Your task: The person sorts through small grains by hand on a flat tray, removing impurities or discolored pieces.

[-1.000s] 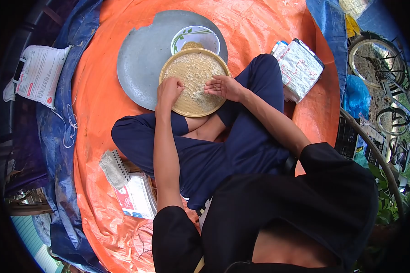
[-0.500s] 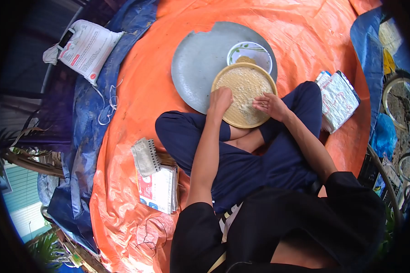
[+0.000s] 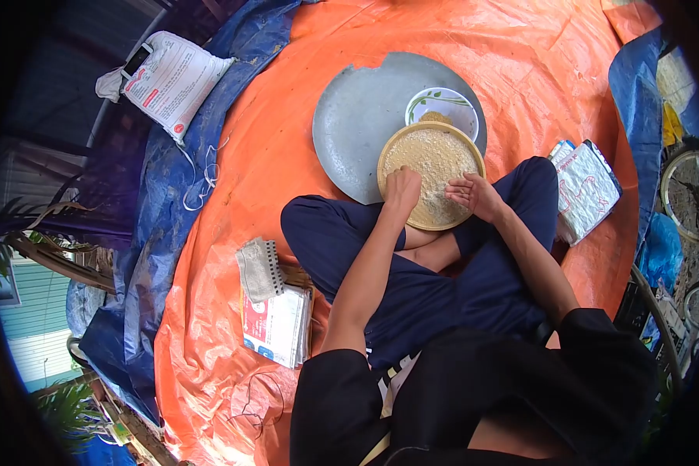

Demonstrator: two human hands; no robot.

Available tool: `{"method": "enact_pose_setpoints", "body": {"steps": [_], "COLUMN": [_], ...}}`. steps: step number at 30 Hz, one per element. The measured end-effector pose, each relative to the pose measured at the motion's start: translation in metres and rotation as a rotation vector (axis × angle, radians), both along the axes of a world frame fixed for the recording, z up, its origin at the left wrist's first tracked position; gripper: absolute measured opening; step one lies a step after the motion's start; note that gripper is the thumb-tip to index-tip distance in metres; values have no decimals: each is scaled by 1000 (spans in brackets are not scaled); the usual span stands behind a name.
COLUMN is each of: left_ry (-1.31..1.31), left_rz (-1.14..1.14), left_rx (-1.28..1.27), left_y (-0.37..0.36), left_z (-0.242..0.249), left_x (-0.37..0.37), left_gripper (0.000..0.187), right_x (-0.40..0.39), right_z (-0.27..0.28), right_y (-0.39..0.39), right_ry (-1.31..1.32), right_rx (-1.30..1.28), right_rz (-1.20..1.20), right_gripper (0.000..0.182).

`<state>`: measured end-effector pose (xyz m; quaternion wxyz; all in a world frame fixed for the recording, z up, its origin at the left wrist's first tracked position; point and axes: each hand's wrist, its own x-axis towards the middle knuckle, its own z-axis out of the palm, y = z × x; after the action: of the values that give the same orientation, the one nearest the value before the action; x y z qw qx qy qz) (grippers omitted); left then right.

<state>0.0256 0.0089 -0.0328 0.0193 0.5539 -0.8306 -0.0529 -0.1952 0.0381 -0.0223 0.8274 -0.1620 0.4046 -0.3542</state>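
Note:
A round, shallow woven basket (image 3: pixel 483 151) with a yellowish rim sits by my crossed legs, filled with a layer of pale grains (image 3: pixel 431 150). Over its left part, my left hand (image 3: pixel 404 190) is closed, fingertips down at the grains; what it pinches is too small to see. My right hand (image 3: pixel 478 196) hovers at the basket's right side, palm turned inward and fingers stretched out, holding nothing. Just beyond the basket stands a white bowl (image 3: pixel 447 101) with green leaf patterns and some brownish grains inside. Both rest at least partly on a large grey disc (image 3: pixel 357 124) with a broken edge.
An orange tarp (image 3: pixel 248 155) covers the ground, bordered by blue sheeting (image 3: pixel 151 256). Stacked papers (image 3: pixel 281 322) with a spiral notebook (image 3: pixel 259 270) lie left of me. A silvery folded packet (image 3: pixel 586 186) is at my right. A white printed sack (image 3: pixel 175 81) lies upper left.
The whole scene has shifted slightly right and down in view. My left hand has moved a little inward over the grains. My right hand keeps nearly the same place at the basket.

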Motion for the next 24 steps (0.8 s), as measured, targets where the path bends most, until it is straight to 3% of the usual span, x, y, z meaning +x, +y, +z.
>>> {"method": "enact_pose_setpoints", "body": {"steps": [13, 24], "left_ry": [-269, 105], "left_rz": [33, 73], "left_rx": [-32, 36], "left_y": [10, 1], "left_z": [4, -7], "left_x": [-23, -7], "left_gripper": [12, 15], "right_x": [-1, -1], "right_z": [2, 2], "right_y": [2, 2], "right_ry": [13, 13], "right_rx": [3, -18], "right_rz": [-10, -7], "right_gripper": [45, 46]}}
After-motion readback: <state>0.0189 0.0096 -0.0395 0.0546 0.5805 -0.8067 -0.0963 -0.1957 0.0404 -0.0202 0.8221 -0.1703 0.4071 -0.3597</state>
